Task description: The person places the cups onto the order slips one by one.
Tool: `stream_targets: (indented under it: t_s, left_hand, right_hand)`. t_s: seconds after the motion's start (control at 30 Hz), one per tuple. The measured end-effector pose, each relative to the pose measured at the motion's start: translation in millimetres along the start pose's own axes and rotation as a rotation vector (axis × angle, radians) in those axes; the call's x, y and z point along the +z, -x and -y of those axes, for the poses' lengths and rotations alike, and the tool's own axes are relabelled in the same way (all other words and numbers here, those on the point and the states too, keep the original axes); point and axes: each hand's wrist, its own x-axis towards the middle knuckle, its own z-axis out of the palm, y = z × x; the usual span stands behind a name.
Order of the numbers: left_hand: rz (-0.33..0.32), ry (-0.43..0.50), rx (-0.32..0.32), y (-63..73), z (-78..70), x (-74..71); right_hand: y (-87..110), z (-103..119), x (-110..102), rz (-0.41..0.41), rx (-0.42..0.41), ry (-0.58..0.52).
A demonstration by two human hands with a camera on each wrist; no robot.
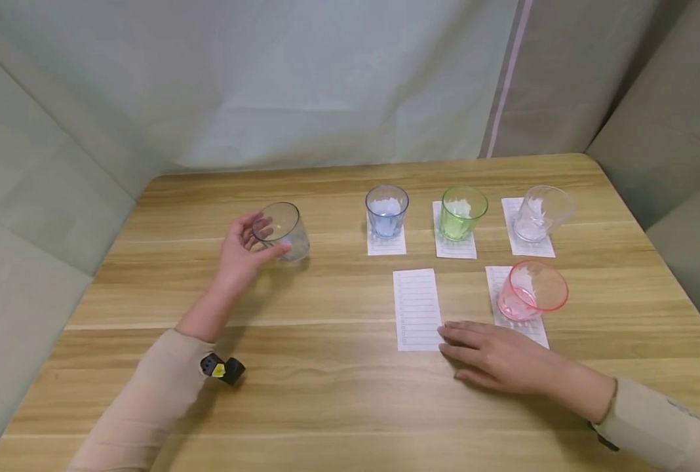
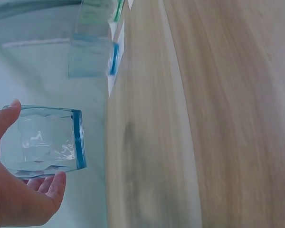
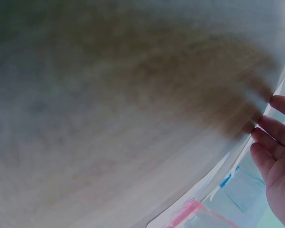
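Observation:
At the left of the table, my left hand (image 1: 242, 252) grips a greyish transparent tumbler (image 1: 293, 242), thumb on one side and fingers on the other. The left wrist view shows this tumbler (image 2: 47, 140) raised off the tabletop, its thick base tinted blue. My right hand (image 1: 503, 357) lies low over the table, fingers extended, with fingertips at the right edge of a lined paper slip (image 1: 417, 308) that has no glass on it. Just beyond this hand, a pink tumbler (image 1: 521, 301) stands on another lined slip (image 1: 497, 278).
Along the back right stand a blue tumbler (image 1: 387, 223), a green tumbler (image 1: 459, 226) and a colourless tumbler (image 1: 533, 226), each on its own paper slip. The wooden table (image 1: 326, 393) meets a hanging curtain (image 1: 303, 118) at its far edge.

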Motion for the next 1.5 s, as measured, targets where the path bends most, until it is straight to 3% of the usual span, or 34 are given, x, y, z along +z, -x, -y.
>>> stream_targets:
  t_s: [0.2, 0.53, 0.87, 1.5]
  left_hand:
    - [0.049, 0.024, 0.022, 6.7, -9.5, 13.4]
    - [0.168, -0.043, 0.085, 13.5, -20.3, 38.7]
    - [0.266, -0.013, 0.145, 18.6, -29.3, 66.0]
    - [0.394, 0.025, 0.163, 22.5, -41.9, 117.2]
  right_hand:
    - [0.1, 0, 0, -0.008, -0.003, 0.002]
    - [0.8, -1, 0, -0.015, -0.007, 0.006]
    - [0.9, -1, 2, -0.006, -0.011, 0.003]
    - [-0.3, -1, 0, -0.022, -0.022, 0.01]
